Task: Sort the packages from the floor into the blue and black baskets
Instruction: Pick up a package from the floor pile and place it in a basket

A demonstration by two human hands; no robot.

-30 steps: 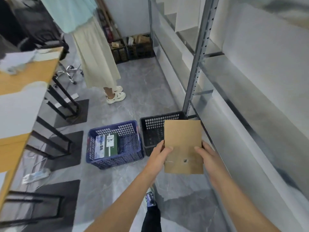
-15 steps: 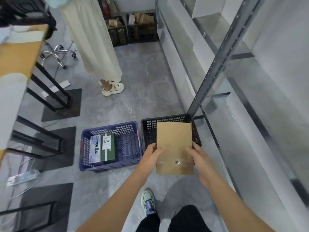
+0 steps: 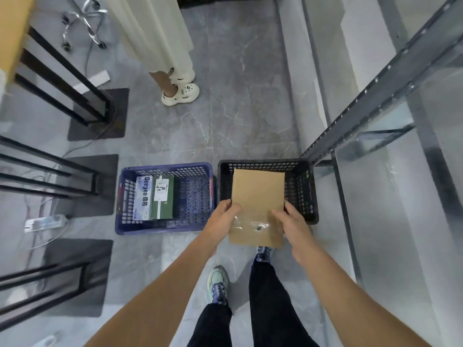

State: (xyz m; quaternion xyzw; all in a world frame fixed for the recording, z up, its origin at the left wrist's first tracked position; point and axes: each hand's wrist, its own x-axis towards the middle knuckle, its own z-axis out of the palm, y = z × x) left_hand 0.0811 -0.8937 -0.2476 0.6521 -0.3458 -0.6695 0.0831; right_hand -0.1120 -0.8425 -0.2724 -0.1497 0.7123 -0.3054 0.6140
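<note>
The cardboard package (image 3: 258,196) is plain kraft brown, with a glossy strip of clear tape and one small dark spot near its lower end. The black basket (image 3: 309,196) is black all over, its walls a lattice of small holes. The blue basket (image 3: 165,227) is deep blue with the same lattice. In the blue one, a white box (image 3: 143,199) carries blue lettering, and a green box (image 3: 164,206) is a dark shade with a white label. The floor (image 3: 225,126) is grey, veined with pale lines like marble. My trousers (image 3: 265,296) are black, and my shoe (image 3: 217,284) is mint green with blue-purple.
</note>
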